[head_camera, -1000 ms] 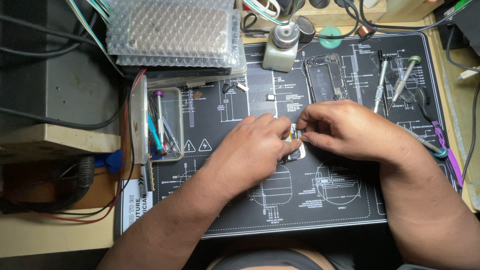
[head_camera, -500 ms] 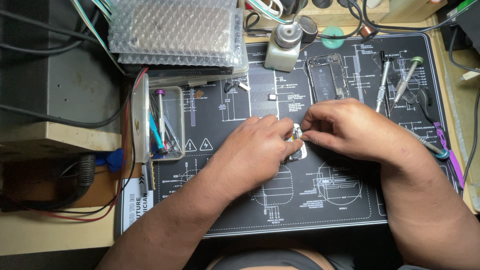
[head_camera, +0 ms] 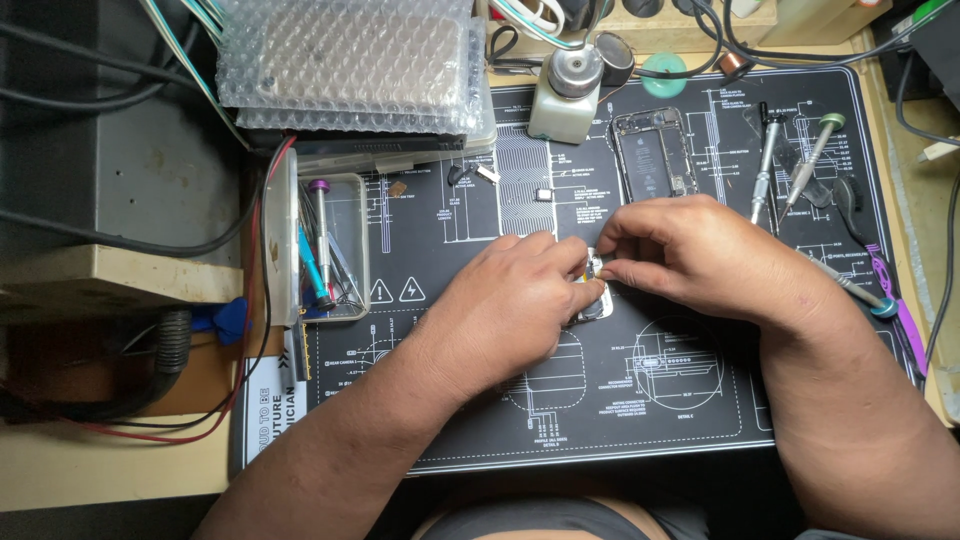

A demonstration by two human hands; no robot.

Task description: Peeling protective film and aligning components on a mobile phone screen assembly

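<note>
Bright overhead light, soft shadows, sharp focus; edges perhaps slightly distorted.

One head-worn camera looks almost straight down, close over the worktop. Both grips meet at frame centre; the forearms enter from the lower edge, and cluttered gear lies beyond them at the top.

A bubble-wrapped slab, opened phone and two screwdrivers surround the black mat.

A mat lies on the desk. Both hands meet in its middle. A phone and a bottle sit behind them. Screwdrivers lie right, a tool tray left.
</note>
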